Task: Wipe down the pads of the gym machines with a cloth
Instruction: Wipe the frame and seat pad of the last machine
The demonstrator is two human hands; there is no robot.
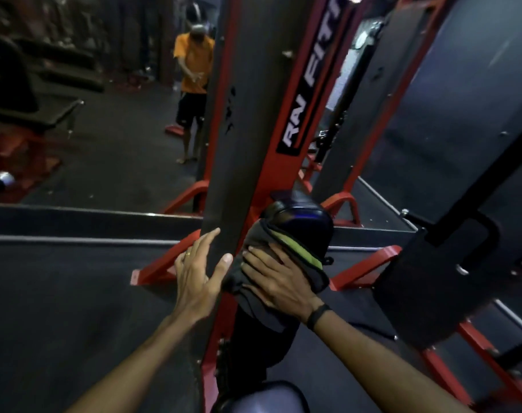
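Observation:
A black padded seat [301, 222] of a red-framed gym machine slopes down in front of me. A dark grey cloth with a yellow-green stripe [271, 242] lies draped over the pad's lower part. My right hand [279, 283] presses flat on the cloth with spread fingers, a black band on its wrist. My left hand [198, 269] rests open against the dark upright panel [239, 144] of the machine, just left of the pad, a ring on one finger. A second rounded black pad [262, 397] shows at the bottom edge.
A wall mirror [105, 129] ahead reflects a person in an orange shirt and other machines. Red frame feet [164, 266] spread over the dark rubber floor. A large black weight-stack housing [450, 263] stands close on the right.

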